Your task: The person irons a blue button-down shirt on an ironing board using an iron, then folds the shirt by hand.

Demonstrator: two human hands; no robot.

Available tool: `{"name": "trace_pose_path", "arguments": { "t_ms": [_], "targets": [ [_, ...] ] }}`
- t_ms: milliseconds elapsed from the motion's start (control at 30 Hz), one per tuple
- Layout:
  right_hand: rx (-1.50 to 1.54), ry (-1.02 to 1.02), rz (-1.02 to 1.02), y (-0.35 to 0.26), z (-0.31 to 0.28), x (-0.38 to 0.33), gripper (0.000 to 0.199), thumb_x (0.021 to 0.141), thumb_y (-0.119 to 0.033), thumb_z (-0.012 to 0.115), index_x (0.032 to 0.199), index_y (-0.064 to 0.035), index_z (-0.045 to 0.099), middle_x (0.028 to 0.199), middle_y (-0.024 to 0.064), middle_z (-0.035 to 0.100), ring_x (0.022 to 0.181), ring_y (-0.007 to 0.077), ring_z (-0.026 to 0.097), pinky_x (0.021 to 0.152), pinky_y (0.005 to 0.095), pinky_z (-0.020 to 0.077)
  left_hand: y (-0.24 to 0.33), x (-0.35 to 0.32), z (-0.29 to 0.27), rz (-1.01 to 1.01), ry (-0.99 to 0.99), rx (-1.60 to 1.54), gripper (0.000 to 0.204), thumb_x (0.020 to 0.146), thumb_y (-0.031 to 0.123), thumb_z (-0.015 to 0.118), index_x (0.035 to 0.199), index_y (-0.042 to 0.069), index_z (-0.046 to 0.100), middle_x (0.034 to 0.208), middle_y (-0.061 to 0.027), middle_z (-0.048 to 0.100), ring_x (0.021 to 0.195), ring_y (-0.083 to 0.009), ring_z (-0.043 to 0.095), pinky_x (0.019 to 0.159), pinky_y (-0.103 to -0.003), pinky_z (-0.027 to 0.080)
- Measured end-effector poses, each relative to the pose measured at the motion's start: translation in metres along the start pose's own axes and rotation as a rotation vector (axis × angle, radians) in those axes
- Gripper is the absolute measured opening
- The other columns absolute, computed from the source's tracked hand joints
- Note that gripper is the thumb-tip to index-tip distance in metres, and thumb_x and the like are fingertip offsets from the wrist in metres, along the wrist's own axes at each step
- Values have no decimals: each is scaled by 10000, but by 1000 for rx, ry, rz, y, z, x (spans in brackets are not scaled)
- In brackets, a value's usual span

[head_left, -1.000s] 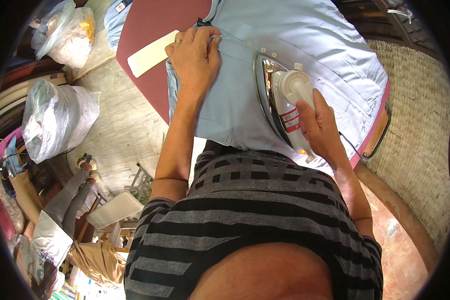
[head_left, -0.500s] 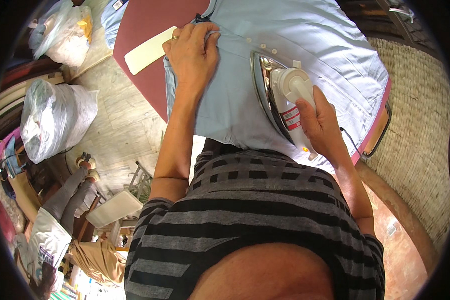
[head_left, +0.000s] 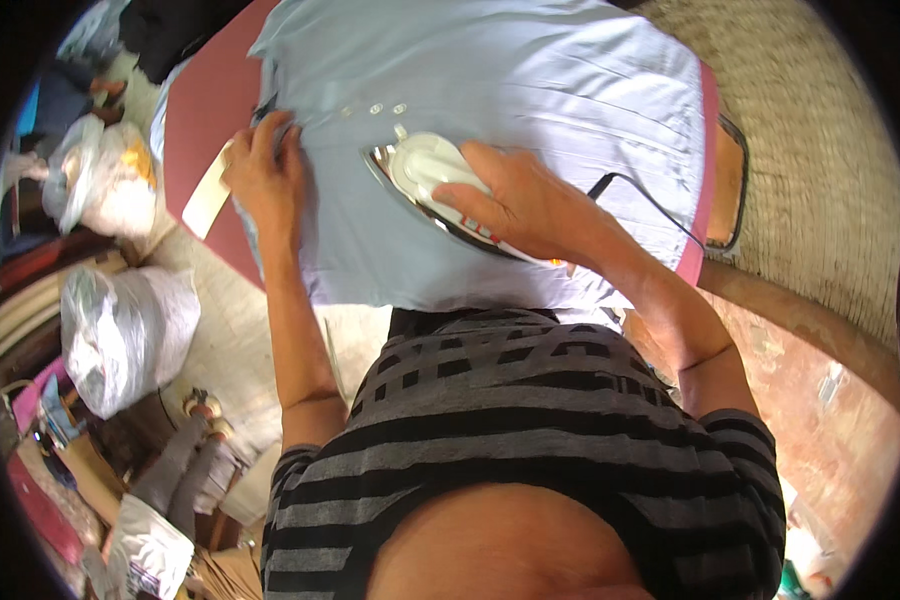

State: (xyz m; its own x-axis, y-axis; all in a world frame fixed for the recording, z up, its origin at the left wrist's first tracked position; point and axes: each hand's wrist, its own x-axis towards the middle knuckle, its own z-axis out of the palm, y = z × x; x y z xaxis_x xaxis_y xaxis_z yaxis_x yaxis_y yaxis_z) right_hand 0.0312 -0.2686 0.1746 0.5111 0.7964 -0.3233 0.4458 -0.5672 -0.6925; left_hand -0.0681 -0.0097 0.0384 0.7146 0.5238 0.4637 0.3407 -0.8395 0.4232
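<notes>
The right grip [head_left: 525, 205] is wrapped around a white iron [head_left: 422, 165] on a blue shirt [head_left: 345, 235]; the left grip [head_left: 268, 182] touches the shirt's edge, whether pinching I cannot tell. Leftward, a plastic bag [head_left: 120, 205] shows pale and yellow contents; a clear bag's [head_left: 130, 340] are indistinct.

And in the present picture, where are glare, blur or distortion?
Head view throughout: the light blue garment is brightest on its right part and duller toward the left; the iron and right hand look slightly soft, perhaps from motion; the lower plastic bag at left shows shiny highlights; a dark fisheye border rounds off the corners.
</notes>
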Motion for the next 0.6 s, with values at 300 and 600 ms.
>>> {"name": "trace_pose_path", "arguments": {
  "t_ms": [300, 600],
  "targets": [
    [250, 424, 484, 145, -95, -202, 357, 1002, -401, 527, 1032, -53, 600, 709, 58, 543, 581, 125, 527, 495, 300, 439, 120, -35, 7, 200, -115, 120, 524, 964, 397, 569, 1419, 150, 490, 1515, -164, 372, 1436, -374, 274, 1063, -553, 240],
    [302, 761, 667, 270, -192, -266, 448, 990, -457, 537, 872, -25, 526, 538, -8, 402, 428, 101, 399, 390, 295, 341, 207, -34, 62, 325, -288, 17, 462, 939, 387, 607, 1321, 131, 564, 1439, -161, 446, 1372, -375, 364, 1038, -588, 281]
  ]
}}
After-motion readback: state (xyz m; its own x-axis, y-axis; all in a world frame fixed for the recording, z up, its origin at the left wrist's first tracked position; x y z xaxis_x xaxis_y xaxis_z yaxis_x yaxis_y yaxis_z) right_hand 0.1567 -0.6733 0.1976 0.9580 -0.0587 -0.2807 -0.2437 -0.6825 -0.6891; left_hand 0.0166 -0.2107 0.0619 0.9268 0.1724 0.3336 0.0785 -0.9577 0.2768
